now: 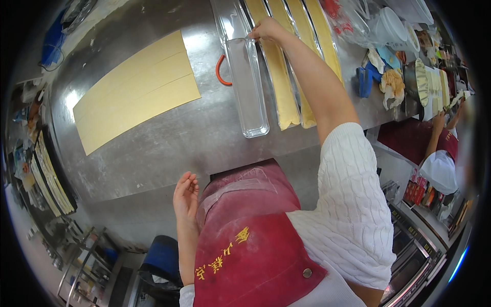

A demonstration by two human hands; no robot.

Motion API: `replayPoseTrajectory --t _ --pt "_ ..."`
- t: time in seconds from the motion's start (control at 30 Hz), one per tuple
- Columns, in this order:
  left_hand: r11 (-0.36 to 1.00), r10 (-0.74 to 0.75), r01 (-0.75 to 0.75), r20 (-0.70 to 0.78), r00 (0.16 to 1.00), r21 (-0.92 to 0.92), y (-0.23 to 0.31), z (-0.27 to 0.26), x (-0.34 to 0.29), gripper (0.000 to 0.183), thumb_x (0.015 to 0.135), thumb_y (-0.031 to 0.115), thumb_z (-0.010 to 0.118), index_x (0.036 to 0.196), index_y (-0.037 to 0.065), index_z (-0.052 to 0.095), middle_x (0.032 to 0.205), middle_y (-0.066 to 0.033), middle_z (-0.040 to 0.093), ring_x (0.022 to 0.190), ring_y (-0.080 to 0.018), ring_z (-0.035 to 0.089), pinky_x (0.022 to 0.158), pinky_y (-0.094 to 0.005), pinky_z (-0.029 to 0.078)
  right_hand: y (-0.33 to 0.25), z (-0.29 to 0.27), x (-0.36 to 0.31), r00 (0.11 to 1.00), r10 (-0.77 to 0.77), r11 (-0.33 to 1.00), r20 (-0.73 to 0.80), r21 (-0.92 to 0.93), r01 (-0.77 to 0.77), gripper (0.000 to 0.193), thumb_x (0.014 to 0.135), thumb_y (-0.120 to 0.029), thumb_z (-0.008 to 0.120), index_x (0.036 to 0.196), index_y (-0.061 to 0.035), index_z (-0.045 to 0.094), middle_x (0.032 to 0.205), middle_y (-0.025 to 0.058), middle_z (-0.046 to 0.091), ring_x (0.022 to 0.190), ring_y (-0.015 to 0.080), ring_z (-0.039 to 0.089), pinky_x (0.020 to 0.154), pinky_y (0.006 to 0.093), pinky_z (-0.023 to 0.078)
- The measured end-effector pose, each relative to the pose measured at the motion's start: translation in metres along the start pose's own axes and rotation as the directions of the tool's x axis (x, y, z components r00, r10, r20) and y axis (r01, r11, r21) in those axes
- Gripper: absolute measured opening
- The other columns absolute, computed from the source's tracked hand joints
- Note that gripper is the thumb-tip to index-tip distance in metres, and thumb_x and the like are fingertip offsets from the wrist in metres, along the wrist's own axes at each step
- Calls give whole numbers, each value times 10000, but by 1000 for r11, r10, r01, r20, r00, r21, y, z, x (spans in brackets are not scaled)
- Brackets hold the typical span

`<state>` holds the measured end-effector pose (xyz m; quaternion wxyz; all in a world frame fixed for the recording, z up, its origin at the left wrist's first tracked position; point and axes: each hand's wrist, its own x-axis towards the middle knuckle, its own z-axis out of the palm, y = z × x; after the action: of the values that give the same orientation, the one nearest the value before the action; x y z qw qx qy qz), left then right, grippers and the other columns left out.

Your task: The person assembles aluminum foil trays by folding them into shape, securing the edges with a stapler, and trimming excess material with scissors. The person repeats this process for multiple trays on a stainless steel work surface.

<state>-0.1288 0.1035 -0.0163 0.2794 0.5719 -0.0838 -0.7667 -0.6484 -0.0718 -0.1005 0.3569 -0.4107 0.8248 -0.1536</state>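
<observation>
Clear plastic makes up the long, narrow tray (248,92) lying on the metal bench (153,166), its near end close to the front edge and its inside bare. The right hand (268,29) reaches across to its far end, thumb and fingers pinching the rim at the far right corner. The left hand (186,193) is held beside the apron (255,240), just off the bench's front edge, its fingers loosely bent and a little apart.

Another clear tray (225,18) lies beyond the far end of the first. Just to the right, several long trays filled with yellow strips (280,82) stand side by side, partly covered by the right forearm. A curved orange-red piece (220,71) shows against the left side of the bare tray; what it belongs to is hidden. Farther left, a flat pale yellow sheet (135,92) lies on the bench, marked by lengthwise lines, though I cannot tell how deep they go.

Toward the right end sit white tubs (388,28), a blue item (364,82) and a crumpled brownish cloth or paper (393,84). Beyond these, a co-worker's hand (438,122) is near more pale strips (437,92)
</observation>
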Motion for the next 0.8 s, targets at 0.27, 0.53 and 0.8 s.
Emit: replayPoseTrajectory --t 0.27,0.53,0.8 --pt "1000 -20 20 23 1000 0 -6 10 0 297 863 68 564 1146 -15 533 1031 -116 610 901 -178 560 798 -280 456 8 -1 6 998 -45 999 37 -6 46 255 684 -352 779 700 -102 733 736 47 687 699 175 627 660 323 480" --pt "1000 -12 12 11 1000 8 -14 15 -1 297 860 73 563 1140 -23 531 1014 -124 613 888 -185 567 792 -283 461 -5 -11 -9 992 -56 995 109 89 46 198 724 -281 767 755 -88 734 732 38 687 645 131 594 609 298 463" --pt "993 64 -72 82 995 93 -18 49 -13 249 866 76 591 1101 -1 564 976 -91 631 845 -151 584 765 -262 454 -78 24 -91 998 -54 704 13 710 28 195 797 -210 713 866 -32 677 731 4 628 541 51 381 473 211 289"
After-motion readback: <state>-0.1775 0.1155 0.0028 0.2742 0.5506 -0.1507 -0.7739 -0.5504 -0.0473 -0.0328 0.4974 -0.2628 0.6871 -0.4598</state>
